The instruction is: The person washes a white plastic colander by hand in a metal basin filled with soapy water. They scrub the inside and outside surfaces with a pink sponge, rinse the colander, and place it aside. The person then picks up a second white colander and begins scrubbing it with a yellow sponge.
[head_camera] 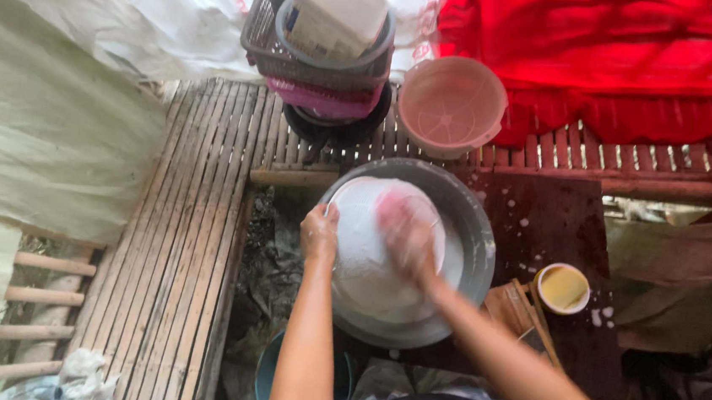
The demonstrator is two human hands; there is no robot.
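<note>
**Washing a white plate in the metal basin**

From my head camera, my right hand (404, 229) is blurred over the white plate (373, 252), so I cannot tell its grip. My left hand (319, 233) clasps the plate's left rim, inside the grey metal basin (475, 243). Behind stand a pink bucket (452, 106) and stacked baskets (324, 62) holding a white carton. A small yellow-filled cup (563, 288) sits right, on the dark board.

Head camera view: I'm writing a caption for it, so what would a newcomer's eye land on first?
First, the two soapy hands at the centre: the left hand grips the rim of a white bowl inside a grey metal basin, while the blurred right hand rubs it. Next, the bright red cloth at top right, with a pink bucket just below its left edge.
</note>
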